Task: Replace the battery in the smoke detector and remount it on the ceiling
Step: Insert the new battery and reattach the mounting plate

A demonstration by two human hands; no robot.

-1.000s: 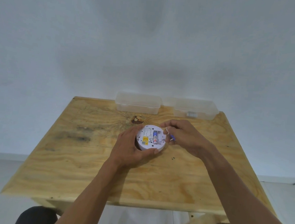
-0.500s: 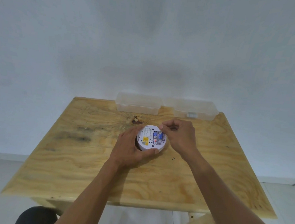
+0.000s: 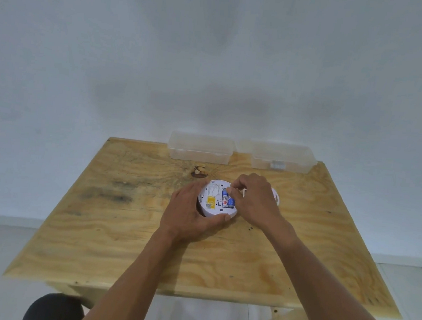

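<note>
2 bare forearms and hands (image 3: 252, 201), no sleeves; dark clothing (image 3: 54, 309) at the knees.

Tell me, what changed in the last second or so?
The right hand moved left from beside the detector to over its battery bay, pressing in the blue battery it carried, beside the one already there. The left hand kept gripping the detector; the table and two clear boxes stayed put.

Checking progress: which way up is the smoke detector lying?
Back side up: the smoke detector shows its labels and the batteries in its open bay.
</note>
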